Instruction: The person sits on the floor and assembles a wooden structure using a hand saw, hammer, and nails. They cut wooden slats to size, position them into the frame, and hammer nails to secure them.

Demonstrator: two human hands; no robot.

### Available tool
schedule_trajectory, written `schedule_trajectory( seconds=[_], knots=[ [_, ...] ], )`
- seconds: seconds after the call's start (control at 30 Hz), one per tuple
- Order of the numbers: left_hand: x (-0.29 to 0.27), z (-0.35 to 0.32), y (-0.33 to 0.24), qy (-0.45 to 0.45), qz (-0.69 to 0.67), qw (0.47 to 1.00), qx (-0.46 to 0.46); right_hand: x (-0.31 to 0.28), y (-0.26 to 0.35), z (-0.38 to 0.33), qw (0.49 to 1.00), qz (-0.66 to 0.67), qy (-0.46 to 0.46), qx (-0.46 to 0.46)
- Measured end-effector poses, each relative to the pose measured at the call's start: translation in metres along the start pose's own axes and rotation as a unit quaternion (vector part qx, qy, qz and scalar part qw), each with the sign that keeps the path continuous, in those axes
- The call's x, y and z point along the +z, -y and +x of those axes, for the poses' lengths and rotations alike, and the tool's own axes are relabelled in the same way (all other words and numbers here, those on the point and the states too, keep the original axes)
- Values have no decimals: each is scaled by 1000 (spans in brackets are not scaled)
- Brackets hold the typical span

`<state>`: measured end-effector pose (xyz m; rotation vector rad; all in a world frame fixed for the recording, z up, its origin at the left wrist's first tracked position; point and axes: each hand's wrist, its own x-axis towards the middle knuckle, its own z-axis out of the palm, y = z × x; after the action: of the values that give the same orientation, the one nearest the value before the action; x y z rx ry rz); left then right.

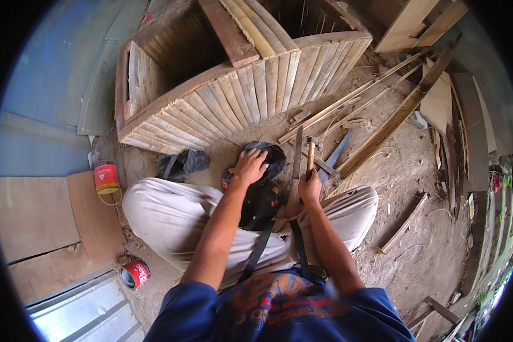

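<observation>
My left hand [252, 165] rests with its fingers apart at the mouth of a black bag [273, 161], which lies on the ground between my crossed legs. The bag's dark cloth bears red patches and runs back toward my lap. In my right hand [309, 189] is a hammer [310, 157], gripped by its wooden handle, head pointing away from me. Just left of the hammer a long narrow strip [297, 154] stands out; its kind is unclear. A handsaw [337, 154] with a bluish blade lies to the right of the hammer.
A large slatted wooden frame [239, 94] stands ahead. Loose wood strips [353, 102] and a long plank [393, 122] lie to the right. A crumpled black bag [182, 165] lies left of my hand. Two red cans [105, 178] stand farther left, one lying nearer me.
</observation>
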<state>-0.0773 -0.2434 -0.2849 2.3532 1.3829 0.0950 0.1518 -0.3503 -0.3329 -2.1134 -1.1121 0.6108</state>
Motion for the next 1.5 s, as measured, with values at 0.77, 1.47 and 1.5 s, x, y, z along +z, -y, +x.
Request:
schedule_trajectory(
  seconds=[0.77, 1.47, 1.5],
  knots=[
    [39, -34, 31, 102, 50, 985, -126, 140, 51, 14, 958, -84, 175, -213],
    [48, -38, 42, 52, -32, 987, -146, 166, 57, 45, 884, -324, 241, -237],
    [48, -39, 41, 63, -27, 986, -150, 165, 58, 44, 878, -334, 246, -240]
  ],
)
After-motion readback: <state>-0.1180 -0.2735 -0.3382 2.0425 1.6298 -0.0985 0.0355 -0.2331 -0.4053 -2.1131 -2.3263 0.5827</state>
